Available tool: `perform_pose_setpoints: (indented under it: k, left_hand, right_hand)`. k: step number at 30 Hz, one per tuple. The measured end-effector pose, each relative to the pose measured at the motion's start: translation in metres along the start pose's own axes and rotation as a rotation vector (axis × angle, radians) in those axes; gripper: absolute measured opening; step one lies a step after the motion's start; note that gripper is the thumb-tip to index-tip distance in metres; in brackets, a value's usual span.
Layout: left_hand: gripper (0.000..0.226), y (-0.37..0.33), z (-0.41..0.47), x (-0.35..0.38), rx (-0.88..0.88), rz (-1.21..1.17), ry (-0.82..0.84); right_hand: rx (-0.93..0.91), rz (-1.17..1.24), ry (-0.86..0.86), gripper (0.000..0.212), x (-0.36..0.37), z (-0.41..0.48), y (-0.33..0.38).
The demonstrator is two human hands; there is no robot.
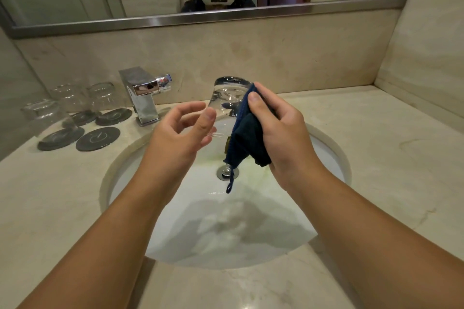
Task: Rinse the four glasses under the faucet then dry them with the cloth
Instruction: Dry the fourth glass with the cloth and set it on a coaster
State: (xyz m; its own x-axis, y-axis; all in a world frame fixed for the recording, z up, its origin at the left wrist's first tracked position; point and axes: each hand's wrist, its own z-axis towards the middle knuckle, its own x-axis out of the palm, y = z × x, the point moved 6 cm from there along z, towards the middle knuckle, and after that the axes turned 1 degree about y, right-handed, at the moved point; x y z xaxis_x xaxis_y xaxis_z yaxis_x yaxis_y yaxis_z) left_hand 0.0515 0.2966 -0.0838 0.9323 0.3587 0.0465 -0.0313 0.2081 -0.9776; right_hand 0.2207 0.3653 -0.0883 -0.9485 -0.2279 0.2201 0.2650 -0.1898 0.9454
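here the right hand (283, 133) grips cloth (247, 138) against glass (227, 95) above sink (331, 150).

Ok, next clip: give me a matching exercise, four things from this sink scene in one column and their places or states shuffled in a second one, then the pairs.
Things:
1. held glass
2. cloth
3. bare coaster
4. three other glasses

Places or states:
A. base up, each on a coaster left of the faucet
B. on the counter, nothing on it
C. dark blue, gripped by the right hand against a glass
D. base up above the sink basin

Pairs: 1-D; 2-C; 3-B; 4-A
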Motion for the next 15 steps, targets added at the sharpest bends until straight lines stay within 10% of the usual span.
perform_pose_setpoints:
  k: [15]
  left_hand:
    - [0.064,-0.002,-0.007,0.012,-0.087,-0.208,0.146]
  right_hand:
    - [0.053,0.121,0.102,0.055,0.007,0.001,0.0]
